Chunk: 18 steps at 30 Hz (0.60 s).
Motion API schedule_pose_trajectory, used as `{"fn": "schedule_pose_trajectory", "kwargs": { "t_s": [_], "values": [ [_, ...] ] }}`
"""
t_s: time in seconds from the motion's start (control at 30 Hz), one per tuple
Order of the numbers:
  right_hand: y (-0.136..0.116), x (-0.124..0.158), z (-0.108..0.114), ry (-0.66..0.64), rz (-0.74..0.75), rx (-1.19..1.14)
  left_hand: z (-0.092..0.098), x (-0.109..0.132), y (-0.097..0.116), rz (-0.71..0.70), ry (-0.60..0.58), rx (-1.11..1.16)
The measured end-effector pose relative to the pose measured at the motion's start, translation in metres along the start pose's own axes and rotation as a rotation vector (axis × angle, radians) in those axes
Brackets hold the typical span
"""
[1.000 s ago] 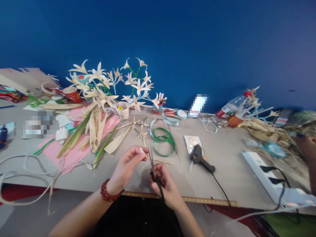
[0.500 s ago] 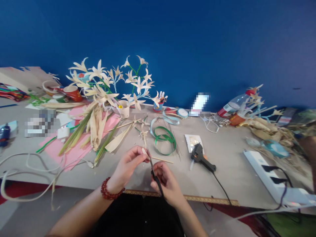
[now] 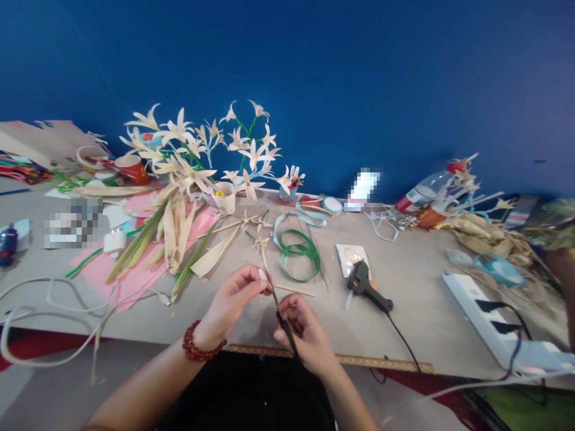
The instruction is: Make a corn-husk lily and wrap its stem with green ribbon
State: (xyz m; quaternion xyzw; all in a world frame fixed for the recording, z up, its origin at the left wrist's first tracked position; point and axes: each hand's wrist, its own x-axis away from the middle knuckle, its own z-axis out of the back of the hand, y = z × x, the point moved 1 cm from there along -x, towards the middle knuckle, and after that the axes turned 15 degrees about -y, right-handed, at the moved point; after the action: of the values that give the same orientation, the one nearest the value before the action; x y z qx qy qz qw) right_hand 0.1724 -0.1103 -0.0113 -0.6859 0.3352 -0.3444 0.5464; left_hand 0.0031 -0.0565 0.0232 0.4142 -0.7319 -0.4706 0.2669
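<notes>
Pinched in the fingertips of my left hand (image 3: 238, 299) is a small pale strip of corn husk (image 3: 263, 273). My right hand (image 3: 305, 332) is closed around the black handles of a pair of scissors (image 3: 284, 323). The blades point up and away, and their tips lie right at the husk strip by my left fingers. Just beyond my hands, a small husk flower (image 3: 260, 242) lies on the table, with a thin wooden stick (image 3: 295, 290) to its right. A coil of green ribbon (image 3: 300, 256) rests behind that stick.
A black glue gun (image 3: 369, 287) lies right of my hands, its cord running off the front edge. Farther right sits a power strip (image 3: 476, 317). Corn husks (image 3: 177, 233) lie on pink paper (image 3: 96, 278) at left, before several husk flowers (image 3: 193, 173) in cups. A plastic bottle (image 3: 422, 190) leans at back right.
Almost nothing differs. Both hands keep their grips, and the scissors' blades stay at the husk strip with only a very slight shift.
</notes>
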Motion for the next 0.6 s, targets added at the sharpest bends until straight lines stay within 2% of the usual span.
{"fn": "schedule_pose_trajectory", "kwargs": {
  "t_s": [0.37, 0.6],
  "values": [
    [0.0047, 0.0003, 0.0030, -0.002, -0.009, 0.010, 0.0000, 0.0004, 0.0058, 0.022, 0.000, -0.005],
    [0.0066, -0.0001, 0.0047, -0.014, -0.009, -0.002, 0.0026, 0.0005, 0.0093, 0.043, -0.018, -0.085]
  ]
}}
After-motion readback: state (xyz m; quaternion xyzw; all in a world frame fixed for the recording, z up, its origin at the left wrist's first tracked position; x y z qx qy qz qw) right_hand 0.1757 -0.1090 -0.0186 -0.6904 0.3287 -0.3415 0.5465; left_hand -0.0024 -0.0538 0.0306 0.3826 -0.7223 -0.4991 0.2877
